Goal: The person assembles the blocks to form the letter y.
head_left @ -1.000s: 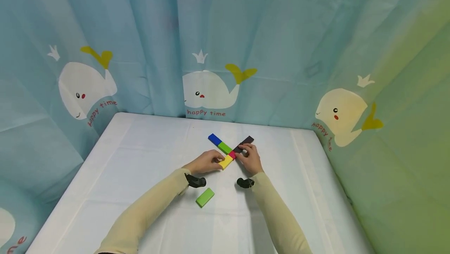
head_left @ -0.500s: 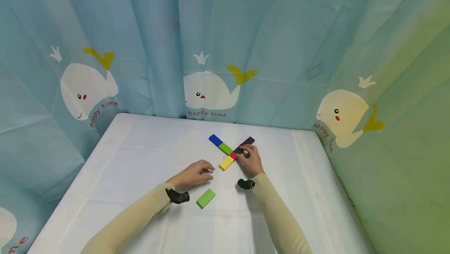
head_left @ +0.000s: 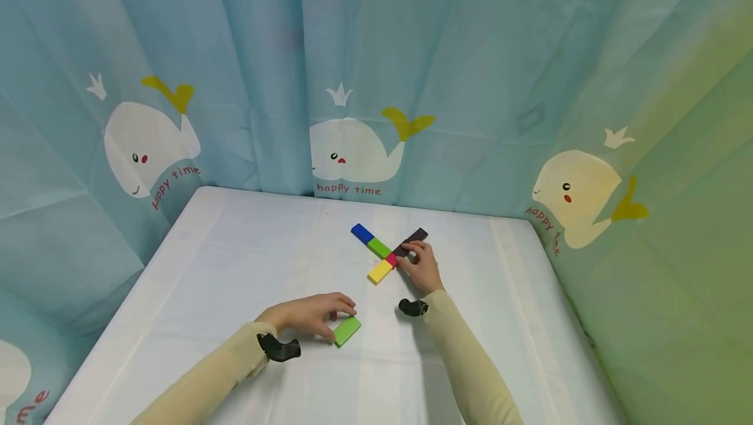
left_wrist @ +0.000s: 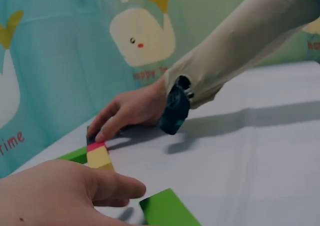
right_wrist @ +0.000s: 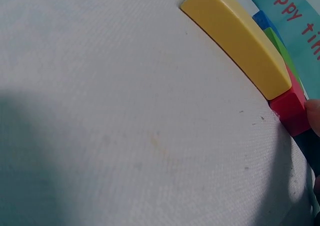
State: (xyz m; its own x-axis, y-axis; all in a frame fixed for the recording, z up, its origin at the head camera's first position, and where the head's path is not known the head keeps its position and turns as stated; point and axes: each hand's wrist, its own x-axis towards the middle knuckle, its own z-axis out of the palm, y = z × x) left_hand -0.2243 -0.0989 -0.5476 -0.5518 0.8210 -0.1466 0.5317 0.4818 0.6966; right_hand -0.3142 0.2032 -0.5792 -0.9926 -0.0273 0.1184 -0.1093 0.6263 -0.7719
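Near the front of the table, my left hand [head_left: 310,314] reaches over a loose green block [head_left: 348,332], thumb by its left end and fingers above its far edge. In the left wrist view a gap shows between the fingers and this green block [left_wrist: 170,210]. Farther back, my right hand [head_left: 422,269] pinches the dark block [head_left: 418,235], its thumb tip at the red block [right_wrist: 291,111]. The red piece joins a yellow block [head_left: 379,272], the dark arm and a second green block [head_left: 378,248], which runs on to a blue block [head_left: 361,233].
A white-covered table [head_left: 235,248] lies under everything. Blue-green curtains [head_left: 253,85] printed with whales stand along its back and sides. Black wrist cameras [head_left: 279,348] sit on both sleeves.
My left hand has left the yellow block and moved back toward me, to the loose green block. My right hand has stayed at the dark and red blocks.
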